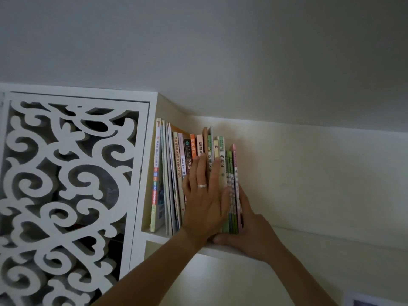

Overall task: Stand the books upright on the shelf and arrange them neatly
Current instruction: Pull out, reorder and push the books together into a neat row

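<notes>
A row of books (176,173) stands upright on a white shelf (223,250), spines facing me. Thin tall books lean at the left end (157,173); several thin green books and a pink one (235,191) close the right end. My left hand (205,199), with a ring on one finger, lies flat with straight fingers pressed against the spines in the middle of the row. My right hand (249,226) presses against the outer side of the pink book, its thumb under the row's lower front edge; its fingers are hidden behind the books.
A white cabinet side panel (152,133) bounds the row on the left, next to a carved white lattice door (66,184). A cream wall (320,173) runs behind and to the right of the shelf. A framed picture corner (371,302) shows at the bottom right.
</notes>
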